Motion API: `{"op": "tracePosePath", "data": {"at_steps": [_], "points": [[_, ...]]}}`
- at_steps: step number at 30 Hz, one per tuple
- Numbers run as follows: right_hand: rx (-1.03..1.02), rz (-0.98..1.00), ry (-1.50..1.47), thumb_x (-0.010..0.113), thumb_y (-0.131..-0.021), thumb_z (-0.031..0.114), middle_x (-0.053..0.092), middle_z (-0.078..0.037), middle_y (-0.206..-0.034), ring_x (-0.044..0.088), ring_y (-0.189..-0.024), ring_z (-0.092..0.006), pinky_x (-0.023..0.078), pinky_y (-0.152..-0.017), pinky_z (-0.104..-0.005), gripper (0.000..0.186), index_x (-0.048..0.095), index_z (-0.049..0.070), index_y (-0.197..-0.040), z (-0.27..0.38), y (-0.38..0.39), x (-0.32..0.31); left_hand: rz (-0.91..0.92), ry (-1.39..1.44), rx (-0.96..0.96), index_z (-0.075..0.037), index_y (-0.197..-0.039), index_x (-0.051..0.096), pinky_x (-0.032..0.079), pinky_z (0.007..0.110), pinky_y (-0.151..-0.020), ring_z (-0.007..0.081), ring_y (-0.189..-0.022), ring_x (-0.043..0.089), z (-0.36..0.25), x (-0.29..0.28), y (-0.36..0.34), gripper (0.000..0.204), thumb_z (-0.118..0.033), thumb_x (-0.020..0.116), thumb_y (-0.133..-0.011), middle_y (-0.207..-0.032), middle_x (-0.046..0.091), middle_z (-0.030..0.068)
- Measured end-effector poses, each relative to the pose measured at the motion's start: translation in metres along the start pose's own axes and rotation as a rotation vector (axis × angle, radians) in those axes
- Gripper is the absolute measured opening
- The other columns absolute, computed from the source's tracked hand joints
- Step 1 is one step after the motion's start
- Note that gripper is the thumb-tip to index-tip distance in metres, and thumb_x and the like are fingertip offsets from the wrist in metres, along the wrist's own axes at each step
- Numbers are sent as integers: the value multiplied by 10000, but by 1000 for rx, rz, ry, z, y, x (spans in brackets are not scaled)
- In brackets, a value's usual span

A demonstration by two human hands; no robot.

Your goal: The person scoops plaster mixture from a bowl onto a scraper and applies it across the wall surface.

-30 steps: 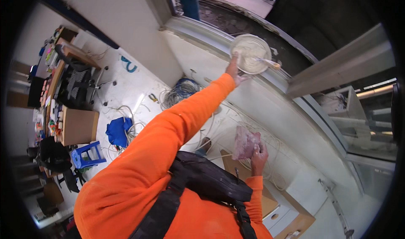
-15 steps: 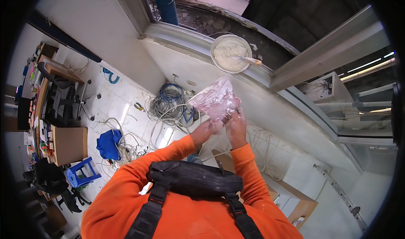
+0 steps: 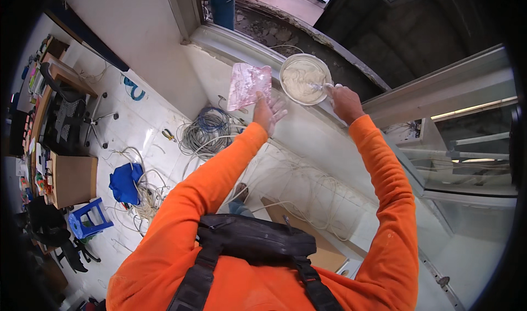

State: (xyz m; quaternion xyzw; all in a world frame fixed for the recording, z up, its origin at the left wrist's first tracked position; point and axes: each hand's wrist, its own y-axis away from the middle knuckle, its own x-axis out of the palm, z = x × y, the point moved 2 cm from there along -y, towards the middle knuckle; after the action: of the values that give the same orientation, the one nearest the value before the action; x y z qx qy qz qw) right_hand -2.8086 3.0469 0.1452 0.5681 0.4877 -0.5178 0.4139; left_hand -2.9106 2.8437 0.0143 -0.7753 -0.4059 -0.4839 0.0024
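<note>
The smeared pink board (image 3: 250, 86) is just beyond my left hand (image 3: 266, 113), up and to the left of its fingers. To the right of the board, apart from it, a round bucket (image 3: 303, 55) of whitish paste (image 3: 299, 77) sits on the window sill (image 3: 236, 52), close by my right hand (image 3: 347, 103). Below the sill runs a pale wall (image 3: 310, 132), and at its foot a heap of cable (image 3: 203, 134) lies on the white tiled floor (image 3: 145, 127). Over to my left are a blue stool (image 3: 90, 221), a brown box (image 3: 75, 179) and an office chair (image 3: 68, 110). My left hand holds the board near its lower right corner, thumb against it, the other fingers spread loosely past its edge. My right hand is closed around the tool (image 3: 317, 86), whose far end is in the paste
</note>
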Motion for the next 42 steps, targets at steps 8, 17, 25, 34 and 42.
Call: {"op": "tracePosePath", "data": {"at_steps": [8,17,25,34,42], "points": [[128,25,-260,576,-810,204,629,-213,-738,632,-705,-355,483,-649,-456,194,629,25,-860,8,-5,11,-36,231,47,-70,-1482,-114,259,520,-1115,468,-1395,136,30,45,-11,931,-669,313,-910,-1546,-63,227],[563,-28,-913,568,-821,276,488,-89,-573,462,-519,-180,373,-516,-375,341,580,-38,-691,-9,15,60,9,122,-25,-67,-1480,-112,264,536,-1106,507,-1377,140,27,45,-10,908,-652,306,-924,-1543,-56,238],[1034,86,-1831,479,-940,355,391,26,-574,354,-454,-68,276,-382,-232,308,578,76,-1023,31,14,85,97,91,-97,-84,-1489,-58,349,526,-1031,454,-1307,336,20,19,-13,924,-688,325,-902,-1502,234,205],[680,-59,-2309,521,-926,337,463,3,-751,417,-530,-78,327,-399,-219,278,515,103,-1074,11,50,103,101,-288,264,-33,-1278,448,504,373,-920,212,-1091,572,-60,-27,24,410,-270,536,-955,-1242,535,94],[316,-364,-1711,524,-949,205,533,-19,-829,436,-606,-62,401,-541,-214,329,572,17,-1214,45,52,-22,270,-764,24,-6,-1093,560,523,247,-673,120,-733,619,-156,38,91,319,-189,670,-856,-910,623,47]]}}
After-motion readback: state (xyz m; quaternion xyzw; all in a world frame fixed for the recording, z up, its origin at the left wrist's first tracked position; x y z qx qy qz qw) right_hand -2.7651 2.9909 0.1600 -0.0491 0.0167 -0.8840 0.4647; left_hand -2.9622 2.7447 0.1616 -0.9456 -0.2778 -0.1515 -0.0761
